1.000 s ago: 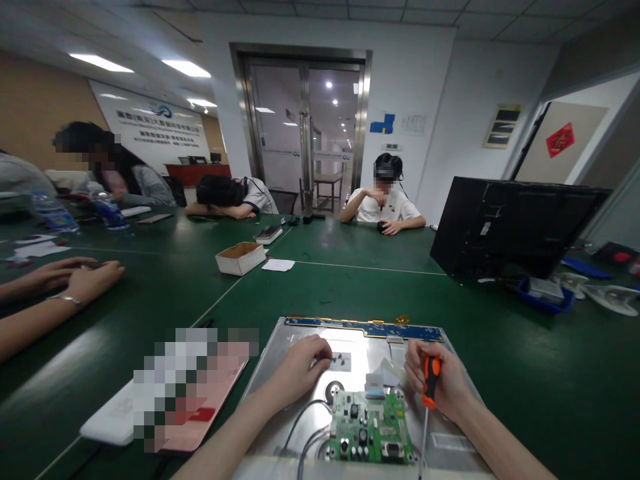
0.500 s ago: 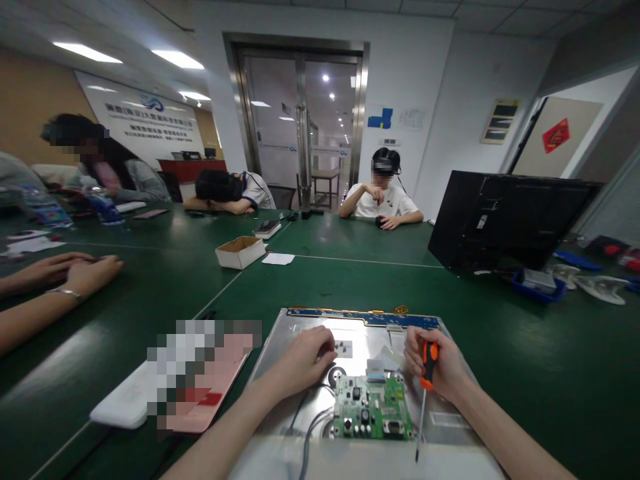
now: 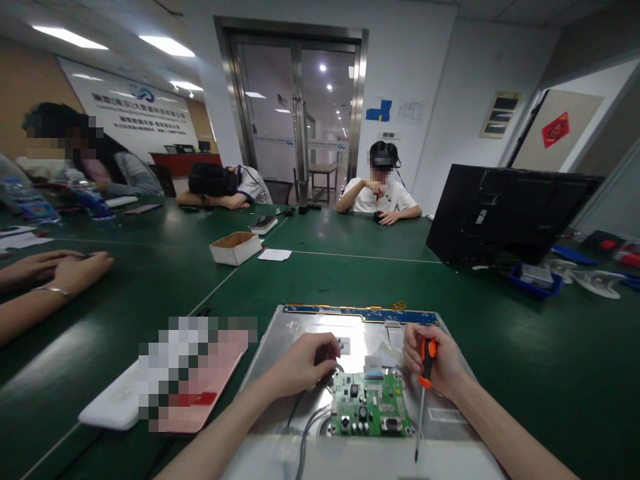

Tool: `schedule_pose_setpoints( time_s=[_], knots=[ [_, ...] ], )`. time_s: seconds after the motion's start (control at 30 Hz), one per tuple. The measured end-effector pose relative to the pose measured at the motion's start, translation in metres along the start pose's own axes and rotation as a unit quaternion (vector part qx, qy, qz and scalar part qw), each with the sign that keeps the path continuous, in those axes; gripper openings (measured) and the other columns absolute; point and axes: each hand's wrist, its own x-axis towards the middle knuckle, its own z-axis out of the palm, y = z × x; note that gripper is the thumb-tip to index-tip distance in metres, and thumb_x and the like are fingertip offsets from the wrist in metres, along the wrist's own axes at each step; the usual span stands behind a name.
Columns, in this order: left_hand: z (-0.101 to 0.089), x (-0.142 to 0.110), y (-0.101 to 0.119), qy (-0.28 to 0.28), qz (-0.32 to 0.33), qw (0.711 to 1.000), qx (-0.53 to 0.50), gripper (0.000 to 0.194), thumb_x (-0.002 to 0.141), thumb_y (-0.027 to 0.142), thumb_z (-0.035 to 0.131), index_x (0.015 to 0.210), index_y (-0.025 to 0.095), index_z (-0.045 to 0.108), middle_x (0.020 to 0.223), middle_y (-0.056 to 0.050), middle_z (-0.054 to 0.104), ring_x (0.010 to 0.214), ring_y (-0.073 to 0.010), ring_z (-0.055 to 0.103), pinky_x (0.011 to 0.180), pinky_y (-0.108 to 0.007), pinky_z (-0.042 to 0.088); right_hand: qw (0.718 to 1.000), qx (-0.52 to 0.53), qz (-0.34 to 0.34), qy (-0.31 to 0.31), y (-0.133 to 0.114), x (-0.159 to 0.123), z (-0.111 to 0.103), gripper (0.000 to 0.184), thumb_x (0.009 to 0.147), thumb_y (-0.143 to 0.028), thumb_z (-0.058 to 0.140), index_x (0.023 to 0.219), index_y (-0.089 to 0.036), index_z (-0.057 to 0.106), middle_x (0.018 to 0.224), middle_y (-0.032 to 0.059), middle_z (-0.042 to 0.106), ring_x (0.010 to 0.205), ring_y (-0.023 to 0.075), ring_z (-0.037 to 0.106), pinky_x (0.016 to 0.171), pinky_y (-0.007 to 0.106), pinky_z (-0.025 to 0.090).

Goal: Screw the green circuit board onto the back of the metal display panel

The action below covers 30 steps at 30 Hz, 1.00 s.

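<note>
My right hand (image 3: 440,360) is wrapped round the orange and black handle of a screwdriver (image 3: 427,360). Its metal shaft points down toward me, beside the right edge of a green circuit board (image 3: 371,403). My left hand (image 3: 313,360) hovers by the board's upper left corner, its thumb and fingertips curled close together. Anything between those fingertips is too small to make out. The board sits on a silvery metal panel (image 3: 270,353), with a grey cable running from its left side. A narrow blue circuit strip (image 3: 360,315) lines the panel's far edge.
Left of the panel lie a white phone-like slab (image 3: 107,407) and a pink one (image 3: 220,373), partly blurred out. A white open box (image 3: 235,248) stands farther back. A black monitor (image 3: 510,213) and blue tray (image 3: 535,283) are at right. Another person's hands (image 3: 75,270) rest at left.
My left hand has shifted slightly down toward the board's corner, its fingers more curled. My right hand still holds the screwdriver in about the same pose. The whole view has shifted slightly.
</note>
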Motion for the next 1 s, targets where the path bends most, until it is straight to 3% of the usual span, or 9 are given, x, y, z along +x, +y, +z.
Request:
schedule_pose_setpoints(
  time_s=[0.17,0.7,1.0],
  knots=[
    [0.0,0.0,0.004,-0.016,-0.005,1.0,-0.007,0.007,0.078,0.017,0.057,0.077,0.016,0.064,0.073,0.0,0.061,0.067,-0.0148,0.054,0.062,-0.025,0.04,1.0,-0.008,0.001,0.001,-0.001,0.0,0.001,0.025,0.076,-0.032,0.054,0.056,-0.016,0.058,0.043,-0.0002,0.047,0.038,0.0118,0.042,0.039,0.023,0.029],
    [0.01,-0.005,0.003,0.038,-0.008,0.999,0.02,0.008,0.079,0.018,0.058,0.077,0.018,0.065,0.078,-0.002,0.066,0.074,-0.017,0.058,0.069,-0.027,0.042,1.0,-0.024,-0.007,0.01,-0.002,-0.001,0.003,0.026,0.076,-0.033,0.054,0.056,-0.017,0.058,0.044,0.0001,0.048,0.039,0.0121,0.044,0.041,0.023,0.03],
    [0.008,-0.005,0.003,0.011,0.003,1.0,0.02,0.008,0.075,0.016,0.059,0.077,0.018,0.067,0.077,-0.001,0.065,0.071,-0.015,0.055,0.066,-0.025,0.042,1.0,-0.026,-0.014,0.011,-0.002,-0.001,0.006,0.026,0.077,-0.034,0.055,0.057,-0.017,0.058,0.044,0.0,0.048,0.04,0.0127,0.043,0.042,0.024,0.031]
  ],
)
